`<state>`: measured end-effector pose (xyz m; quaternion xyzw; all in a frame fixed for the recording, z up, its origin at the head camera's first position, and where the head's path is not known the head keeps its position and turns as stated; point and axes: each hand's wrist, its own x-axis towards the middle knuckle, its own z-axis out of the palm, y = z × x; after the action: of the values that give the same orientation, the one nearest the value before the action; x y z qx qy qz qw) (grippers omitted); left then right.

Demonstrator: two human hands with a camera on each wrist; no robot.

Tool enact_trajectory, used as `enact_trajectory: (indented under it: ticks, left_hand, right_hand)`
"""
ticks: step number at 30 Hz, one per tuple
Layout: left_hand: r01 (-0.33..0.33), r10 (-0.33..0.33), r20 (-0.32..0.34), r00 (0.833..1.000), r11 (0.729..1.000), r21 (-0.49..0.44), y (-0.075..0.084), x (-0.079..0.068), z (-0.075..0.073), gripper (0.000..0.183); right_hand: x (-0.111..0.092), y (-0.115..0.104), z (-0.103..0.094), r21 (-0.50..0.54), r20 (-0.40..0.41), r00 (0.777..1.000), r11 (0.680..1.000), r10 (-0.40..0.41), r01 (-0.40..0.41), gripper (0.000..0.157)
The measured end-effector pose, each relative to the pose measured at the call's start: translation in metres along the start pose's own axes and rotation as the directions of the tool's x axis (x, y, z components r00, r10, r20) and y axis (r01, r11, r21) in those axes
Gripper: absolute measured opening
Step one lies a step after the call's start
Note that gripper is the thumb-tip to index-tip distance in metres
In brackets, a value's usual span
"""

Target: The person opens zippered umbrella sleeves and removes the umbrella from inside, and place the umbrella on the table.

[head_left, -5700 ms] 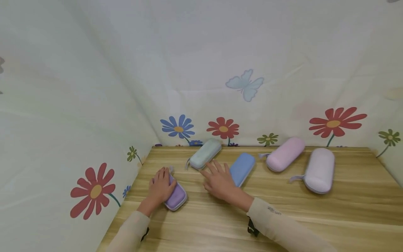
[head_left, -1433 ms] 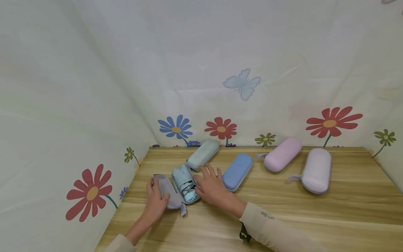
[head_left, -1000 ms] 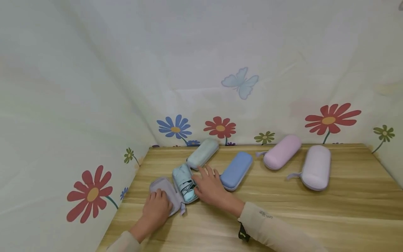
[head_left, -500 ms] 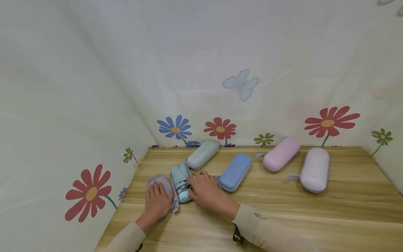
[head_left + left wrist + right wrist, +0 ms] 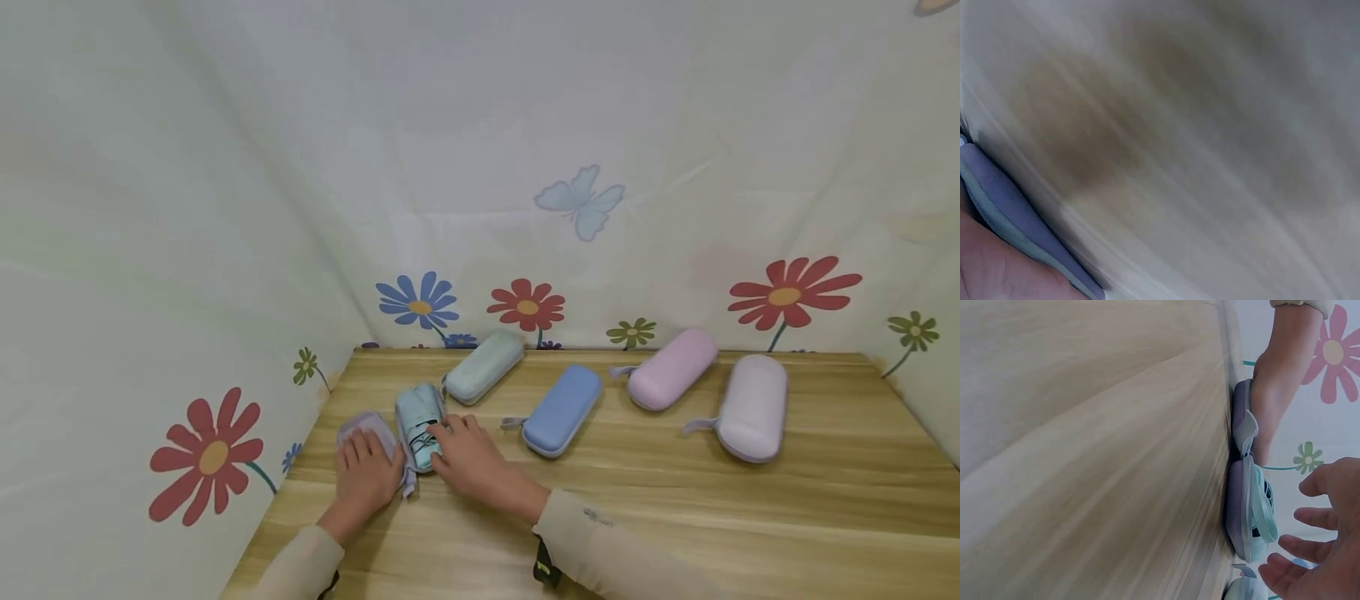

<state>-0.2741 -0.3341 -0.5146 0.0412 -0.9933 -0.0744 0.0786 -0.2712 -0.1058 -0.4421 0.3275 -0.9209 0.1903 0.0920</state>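
A purple zip case (image 5: 365, 421) lies unfolded on the table at the left. In its right half sits a light-blue folded bundle (image 5: 417, 407) with dark cords or ribs, resembling a compact umbrella. My left hand (image 5: 365, 482) rests flat on the case's left half, fingers straight. My right hand (image 5: 471, 465) is at the bundle's right side, fingertips right at its edge in the head view. The right wrist view has the right hand (image 5: 1325, 540) with fingers spread and slightly bent beside a teal loop (image 5: 1262, 509) on the bundle. The left wrist view shows mostly blurred table.
A pale green case (image 5: 486, 367) lies behind the open one. To the right are a blue case (image 5: 564, 411), a pink case (image 5: 672, 369) and a pale lilac case (image 5: 753, 408), all closed. A flowered cloth wall (image 5: 480, 167) rises behind the wooden table (image 5: 675, 517).
The purple case was closed under my left hand, then unfolded, showing the bundle. Since then the left hand has flattened onto its left half; case and both hands have shifted left.
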Motion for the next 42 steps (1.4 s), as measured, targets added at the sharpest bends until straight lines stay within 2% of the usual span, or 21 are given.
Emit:
enact_trajectory:
  ticks: [4,8,12,15,17,20,22,24,27,30,31,35,39,42]
  left_hand:
    - [0.015,-0.015,-0.009,1.000,1.000,-0.017,-0.003,0.010,-0.006,0.083]
    - [0.028,-0.028,0.020,0.999,1.000,-0.009,0.002,0.008,-0.014,0.080]
    - [0.035,-0.034,0.037,0.999,0.999,-0.001,0.003,0.007,-0.018,0.078]
    - [0.013,-0.013,0.046,0.999,1.000,-0.002,0.001,0.010,-0.013,0.081]
    - [-0.008,0.008,0.046,0.999,1.000,-0.001,-0.002,0.013,-0.010,0.084]
    - [-0.037,0.036,0.045,0.998,0.999,0.008,-0.008,0.019,-0.005,0.086]
    - [-0.048,0.048,0.050,0.998,0.999,0.014,-0.011,0.021,-0.003,0.088]
    - [-0.057,0.056,0.048,0.997,0.998,0.019,-0.014,0.022,-0.001,0.093]
    - [-0.069,0.068,0.043,0.997,0.997,0.028,-0.016,0.020,0.002,0.103]
    - [-0.067,0.066,0.048,0.997,0.997,0.034,-0.016,0.019,0.001,0.104]
    - [-0.068,0.067,0.050,0.997,0.997,0.035,-0.015,0.018,-0.001,0.100]
    - [-0.053,0.051,0.064,0.997,0.998,0.029,-0.009,0.017,-0.005,0.085]
    - [-0.049,0.047,0.063,0.997,0.998,0.029,-0.007,0.016,-0.003,0.081]
    - [-0.037,0.034,0.064,0.997,0.999,0.035,-0.008,0.015,-0.007,0.080]
  right_hand:
    - [0.014,-0.003,0.005,0.006,-0.031,1.000,1.000,0.001,-0.001,0.036]
    - [0.023,-0.009,0.013,0.021,-0.054,0.998,1.000,0.020,-0.019,0.028]
    - [0.034,-0.016,0.016,-0.029,-0.113,0.993,0.999,0.037,-0.040,0.021]
    - [0.040,-0.017,0.016,-0.045,-0.158,0.985,0.996,0.073,-0.081,0.021]
    - [0.046,-0.017,0.015,-0.050,-0.160,0.984,0.995,0.078,-0.087,0.021]
    - [0.056,-0.017,0.013,-0.071,-0.105,0.992,0.994,0.077,-0.084,0.022]
    - [0.062,-0.017,0.012,-0.064,-0.032,0.995,0.993,0.095,-0.097,0.024]
    - [0.068,-0.017,0.015,-0.047,0.042,0.989,0.989,0.140,-0.139,0.028]
    - [0.074,-0.021,0.019,-0.022,0.188,0.952,0.970,0.242,-0.242,0.044]
    - [0.084,-0.027,0.020,-0.031,0.255,0.920,0.953,0.298,-0.300,0.053]
    - [0.086,-0.029,0.019,-0.035,0.267,0.912,0.949,0.311,-0.313,0.054]
    - [0.095,-0.025,0.018,-0.037,0.242,0.903,0.933,0.355,-0.357,0.048]
    - [0.099,-0.020,0.020,-0.070,0.240,0.876,0.907,0.419,-0.415,0.055]
    - [0.102,-0.022,0.020,-0.094,0.230,0.873,0.903,0.430,-0.420,0.055]
